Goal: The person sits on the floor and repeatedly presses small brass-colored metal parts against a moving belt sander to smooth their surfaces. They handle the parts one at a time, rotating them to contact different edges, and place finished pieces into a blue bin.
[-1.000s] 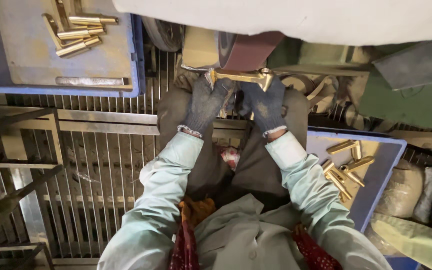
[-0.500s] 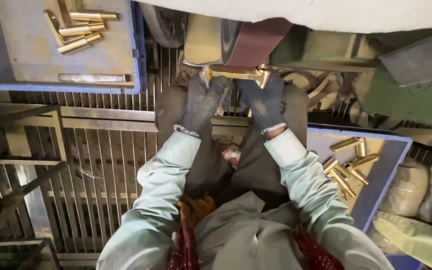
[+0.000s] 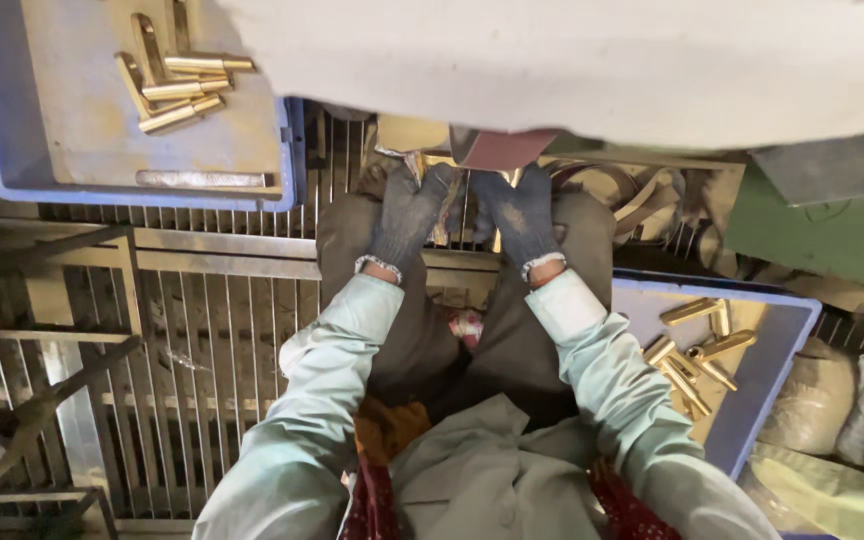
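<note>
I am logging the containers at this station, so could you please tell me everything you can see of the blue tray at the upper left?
The blue tray is a shallow rectangular bin that looks like plastic, with a raised rim and a dusty grey floor. It sits level on a metal grate, its top and left sides cut off by the picture. A cluster of brass pieces lies inside near the top, and a flat grey metal strip lies along its near wall. Neither gloved hand touches it.

— How was the light?
— Dim and warm overall; the pale machine housing (image 3: pixel 572 60) at the top caught the most light and looked washed out. The brass pieces in the blue plastic tray (image 3: pixel 12 150) glinted.
— Sharpness?
— Soft, with wide-angle bending at the edges; the metal floor grating (image 3: pixel 212 340) sat in shadow.
</note>
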